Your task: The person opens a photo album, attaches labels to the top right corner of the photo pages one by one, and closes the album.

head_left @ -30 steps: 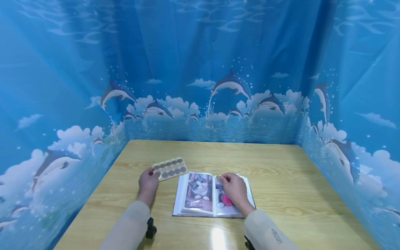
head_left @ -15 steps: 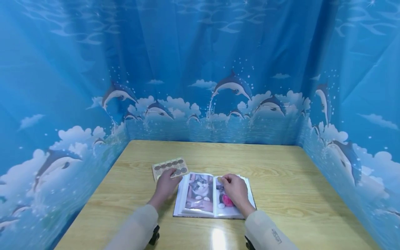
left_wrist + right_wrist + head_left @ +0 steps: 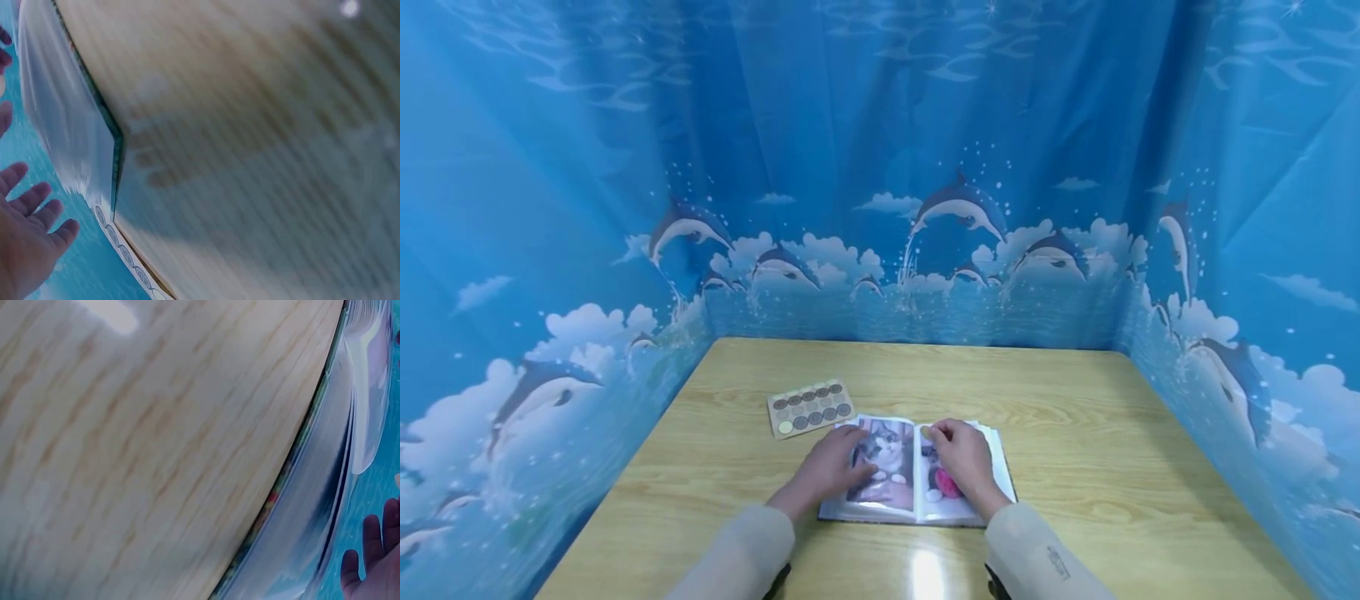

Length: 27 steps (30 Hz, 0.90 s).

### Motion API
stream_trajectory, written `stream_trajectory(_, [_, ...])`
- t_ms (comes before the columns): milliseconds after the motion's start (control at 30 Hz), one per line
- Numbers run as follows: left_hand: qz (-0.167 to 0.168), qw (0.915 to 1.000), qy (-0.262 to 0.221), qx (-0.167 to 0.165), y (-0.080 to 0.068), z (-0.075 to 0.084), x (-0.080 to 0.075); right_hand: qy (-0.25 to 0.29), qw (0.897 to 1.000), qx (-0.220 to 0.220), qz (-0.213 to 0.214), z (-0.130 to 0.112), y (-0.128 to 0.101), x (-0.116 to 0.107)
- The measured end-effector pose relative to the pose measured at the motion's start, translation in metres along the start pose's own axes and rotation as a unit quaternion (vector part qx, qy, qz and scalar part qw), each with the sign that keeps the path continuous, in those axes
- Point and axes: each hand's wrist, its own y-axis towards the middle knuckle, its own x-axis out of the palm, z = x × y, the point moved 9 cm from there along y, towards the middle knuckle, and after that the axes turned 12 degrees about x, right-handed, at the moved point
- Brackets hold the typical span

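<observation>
An open photo album lies on the table with cat pictures on both pages. My right hand is over the right page and pinches a small round gold-yellow disc between thumb and fingertips. My left hand is over the album's left page, with thumb and fingers apart. In the left wrist view the left hand's fingers look spread and hold nothing. Behind the left hand lies a beige card with rows of round sticker-like circles, several dark and one bright pale at its lower left corner.
The pale wood-grain table carries the album and the card. A blue curtain printed with dolphins encloses its back and sides. Light glares off the tabletop in front of the album.
My left hand has let go of the card's left end and moved right, across the card, to the album's left page. The right hand keeps its pinch on the disc in the same place.
</observation>
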Motion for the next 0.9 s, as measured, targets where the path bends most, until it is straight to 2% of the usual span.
stream_trajectory(100, [-0.026, 0.9989, 0.03, 0.025, -0.003, 0.007, 0.005, -0.003, 1.0, 0.003, -0.003, 0.001, 0.002, 0.001])
stream_trajectory(200, [-0.042, 0.9974, 0.047, 0.036, -0.005, 0.01, 0.008, -0.003, 1.0, 0.007, -0.007, 0.002, 0.004, 0.002])
stream_trajectory(467, [-0.05, 0.9919, 0.087, 0.078, -0.01, 0.012, 0.015, 0.0, 1.0, 0.011, -0.014, 0.003, 0.005, 0.004])
stream_trajectory(567, [-0.054, 0.9917, 0.086, 0.078, -0.013, 0.012, 0.018, 0.0, 1.0, 0.001, -0.014, 0.001, 0.006, 0.004])
stream_trajectory(767, [-0.08, 0.9928, 0.069, 0.056, -0.018, 0.009, 0.025, -0.008, 1.0, -0.007, -0.019, -0.003, 0.008, 0.006])
stream_trajectory(900, [-0.083, 0.9929, 0.061, 0.059, -0.02, 0.008, 0.028, -0.013, 1.0, -0.016, -0.016, -0.004, 0.01, 0.007])
